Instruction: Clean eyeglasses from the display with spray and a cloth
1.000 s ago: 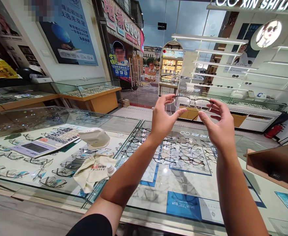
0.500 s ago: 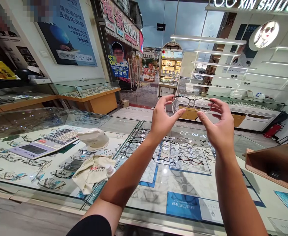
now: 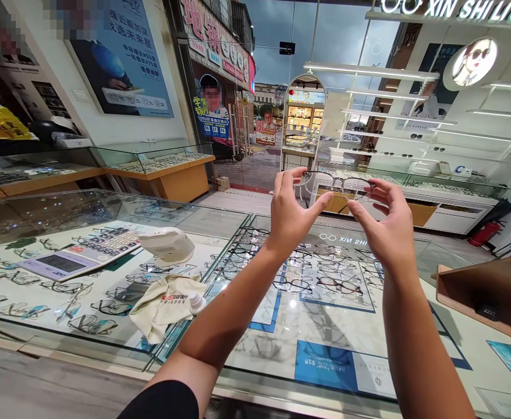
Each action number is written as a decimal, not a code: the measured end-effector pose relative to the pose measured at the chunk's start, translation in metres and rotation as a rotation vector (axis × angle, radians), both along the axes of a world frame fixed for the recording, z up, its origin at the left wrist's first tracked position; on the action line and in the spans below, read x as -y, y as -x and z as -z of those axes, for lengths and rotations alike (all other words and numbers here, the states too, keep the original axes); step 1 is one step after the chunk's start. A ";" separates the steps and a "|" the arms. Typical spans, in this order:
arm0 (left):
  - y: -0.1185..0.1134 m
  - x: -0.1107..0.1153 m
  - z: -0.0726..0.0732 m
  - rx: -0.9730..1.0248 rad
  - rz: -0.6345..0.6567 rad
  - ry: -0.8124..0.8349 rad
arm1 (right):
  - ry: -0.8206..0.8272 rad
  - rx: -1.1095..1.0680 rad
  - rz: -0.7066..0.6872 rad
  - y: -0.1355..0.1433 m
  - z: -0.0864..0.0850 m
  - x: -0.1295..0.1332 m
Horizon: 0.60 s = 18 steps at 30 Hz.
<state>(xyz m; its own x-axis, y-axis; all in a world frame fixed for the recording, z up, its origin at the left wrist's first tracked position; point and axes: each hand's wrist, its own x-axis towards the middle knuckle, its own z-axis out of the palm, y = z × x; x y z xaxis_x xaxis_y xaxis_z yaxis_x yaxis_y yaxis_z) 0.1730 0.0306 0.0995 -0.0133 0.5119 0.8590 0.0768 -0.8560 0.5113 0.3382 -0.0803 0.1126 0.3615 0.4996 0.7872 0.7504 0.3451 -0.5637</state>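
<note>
Glasses (image 3: 340, 186) held above glass counter (image 3: 325, 326); optical shop, lit shelves (image 3: 412, 116).

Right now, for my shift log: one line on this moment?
left hand: holds glasses | right hand: holds glasses | raised above glass counter

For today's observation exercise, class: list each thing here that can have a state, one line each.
Clear-framed glasses: held up, unfolded.
Left hand: pinching the frame's left end.
Right hand: pinching its right end.
Beige cleaning cloth: crumpled on the glass counter.
</note>
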 end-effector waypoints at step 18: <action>-0.004 -0.002 0.003 0.021 0.026 0.042 | -0.030 0.049 0.041 0.006 -0.001 0.003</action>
